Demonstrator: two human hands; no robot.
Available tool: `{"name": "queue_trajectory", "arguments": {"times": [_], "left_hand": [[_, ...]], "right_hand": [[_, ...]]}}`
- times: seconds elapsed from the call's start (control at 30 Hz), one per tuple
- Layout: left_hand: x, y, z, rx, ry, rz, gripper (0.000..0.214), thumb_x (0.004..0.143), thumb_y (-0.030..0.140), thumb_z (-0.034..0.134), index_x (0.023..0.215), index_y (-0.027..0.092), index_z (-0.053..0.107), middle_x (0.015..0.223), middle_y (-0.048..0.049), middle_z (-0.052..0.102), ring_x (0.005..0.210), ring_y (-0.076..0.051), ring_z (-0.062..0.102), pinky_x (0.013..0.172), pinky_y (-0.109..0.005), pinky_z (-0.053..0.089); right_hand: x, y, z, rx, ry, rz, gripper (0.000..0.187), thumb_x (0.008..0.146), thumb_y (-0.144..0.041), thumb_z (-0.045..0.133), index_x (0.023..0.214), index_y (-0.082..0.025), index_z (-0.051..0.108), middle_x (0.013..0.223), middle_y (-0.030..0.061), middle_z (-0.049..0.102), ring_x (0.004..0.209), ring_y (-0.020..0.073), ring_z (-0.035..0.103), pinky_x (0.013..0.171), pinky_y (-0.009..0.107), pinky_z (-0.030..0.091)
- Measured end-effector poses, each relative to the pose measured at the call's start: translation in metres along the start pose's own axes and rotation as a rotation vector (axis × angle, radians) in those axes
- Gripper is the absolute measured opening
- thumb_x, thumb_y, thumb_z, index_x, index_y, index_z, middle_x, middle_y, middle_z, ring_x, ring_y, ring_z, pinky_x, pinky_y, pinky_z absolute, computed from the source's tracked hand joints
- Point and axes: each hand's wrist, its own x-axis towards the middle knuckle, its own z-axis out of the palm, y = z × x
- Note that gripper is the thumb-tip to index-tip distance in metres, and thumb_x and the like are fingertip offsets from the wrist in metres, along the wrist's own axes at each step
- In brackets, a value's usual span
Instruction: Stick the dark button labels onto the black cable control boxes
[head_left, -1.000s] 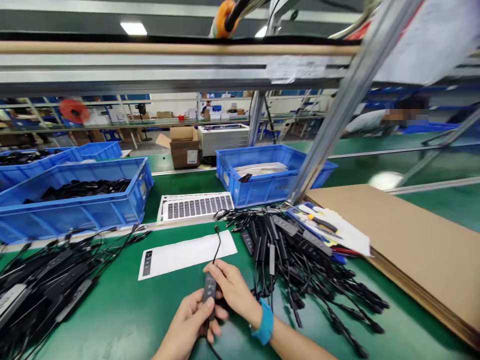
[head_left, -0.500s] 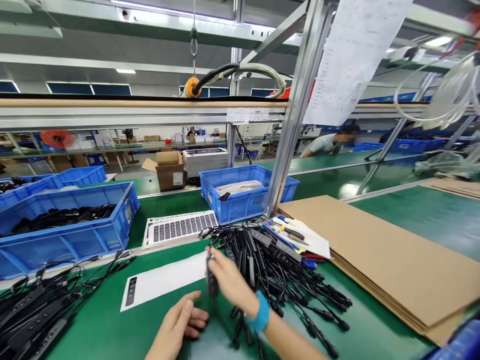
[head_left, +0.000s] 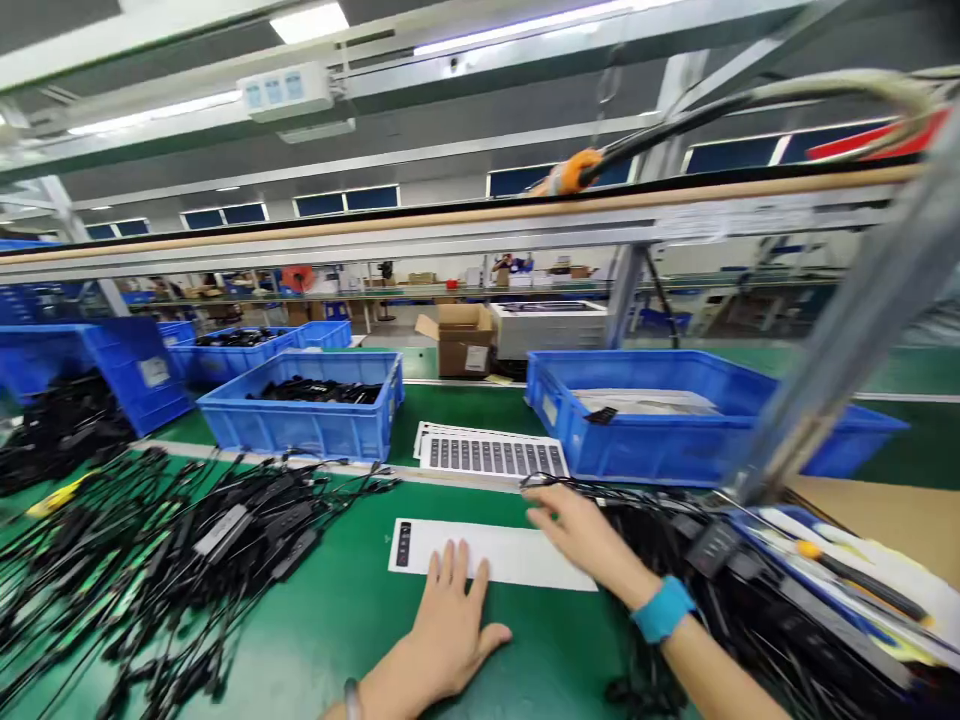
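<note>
My left hand (head_left: 454,625) lies spread over the lower edge of a white strip (head_left: 517,558), fingertips on it and palm on the green bench. One dark label with small button icons (head_left: 403,545) sits at the strip's left end. Above the strip's right part is my right hand (head_left: 574,525), with a blue wristband; its slightly bent fingers are apart and nothing shows in them. Right beside it lies a pile of black cabled controllers (head_left: 712,545), blurred and partly behind my forearm. Behind the strip rest white sheets with rows of dark labels (head_left: 491,455).
More black cabled parts (head_left: 247,530) spread over the bench's left side. Blue bins (head_left: 300,425) stand behind, and another blue bin (head_left: 645,450) holds pale sheets. A metal post (head_left: 847,350) rises at right, near hand tools (head_left: 862,580) and cardboard (head_left: 885,510).
The view has swung left. My left hand has moved onto the strip and flattened. My right hand no longer shows the dark elongated controller it held upright.
</note>
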Motion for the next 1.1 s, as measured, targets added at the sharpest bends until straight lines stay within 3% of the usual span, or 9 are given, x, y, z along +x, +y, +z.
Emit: {"name": "queue_trajectory", "arguments": {"times": [0.07,0.17,0.3,0.43,0.67,0.77,1.1], "left_hand": [[-0.002,0.0,0.002,-0.048,0.046,0.014,0.081,0.087,0.058,0.052,0.15,0.013,0.028,0.154,-0.024,0.011,0.142,-0.041,0.003,0.114,-0.062,0.009],[-0.006,-0.003,0.005,-0.128,0.078,0.05,0.081,0.088,0.061,0.048,0.151,0.015,0.024,0.154,-0.0213,0.017,0.143,-0.041,0.007,0.113,-0.063,0.007],[-0.005,-0.012,0.021,-0.167,0.14,0.159,0.068,0.095,0.05,0.04,0.151,0.014,0.024,0.153,-0.0187,0.021,0.141,-0.04,0.019,0.113,-0.063,0.008],[-0.003,-0.02,0.035,-0.164,0.141,0.228,0.067,0.096,0.041,0.037,0.151,0.009,0.019,0.153,-0.0195,0.021,0.139,-0.041,0.024,0.112,-0.062,0.013],[-0.002,-0.016,0.031,-0.196,0.189,0.19,0.068,0.094,0.047,0.034,0.149,0.007,0.027,0.152,-0.0211,0.025,0.139,-0.042,0.024,0.111,-0.061,0.015],[-0.003,-0.016,0.03,-0.193,0.22,0.196,0.069,0.094,0.049,0.033,0.148,0.007,0.029,0.149,-0.0214,0.032,0.14,-0.041,0.023,0.112,-0.06,0.013],[-0.008,-0.01,0.013,0.026,0.176,0.221,0.064,0.098,0.047,0.027,0.148,0.005,0.029,0.149,-0.0204,0.033,0.138,-0.034,0.031,0.114,-0.053,0.017]], "right_hand": [[0.018,-0.038,0.043,0.014,-0.147,-0.133,0.027,0.089,-0.014,0.052,0.111,-0.015,0.067,0.108,0.007,0.063,0.099,0.0161,0.06,0.091,0.022,0.044],[0.034,-0.085,0.093,-0.019,-0.247,-0.225,0.027,0.089,-0.016,0.056,0.113,-0.013,0.067,0.109,0.0094,0.061,0.104,0.0187,0.058,0.094,0.024,0.042],[0.036,-0.121,0.124,-0.131,-0.257,-0.198,0.027,0.082,-0.025,0.069,0.105,-0.009,0.068,0.114,0.0166,0.056,0.109,0.0312,0.051,0.092,0.038,0.041],[0.031,-0.13,0.131,-0.201,-0.254,-0.146,0.032,0.079,-0.026,0.072,0.107,-0.011,0.063,0.114,0.0173,0.054,0.108,0.0335,0.048,0.089,0.04,0.038],[0.035,-0.123,0.134,-0.19,-0.263,-0.085,0.045,0.079,-0.035,0.072,0.115,-0.013,0.057,0.111,0.014,0.055,0.105,0.0292,0.05,0.083,0.034,0.036],[0.034,-0.12,0.135,-0.197,-0.208,-0.067,0.044,0.077,-0.038,0.073,0.109,-0.01,0.059,0.114,0.0174,0.052,0.109,0.0323,0.047,0.084,0.037,0.035],[0.032,-0.109,0.145,-0.063,-0.127,-0.096,0.03,0.077,-0.033,0.073,0.099,-0.016,0.061,0.103,0.0097,0.06,0.099,0.0278,0.051,0.079,0.033,0.034]]}}
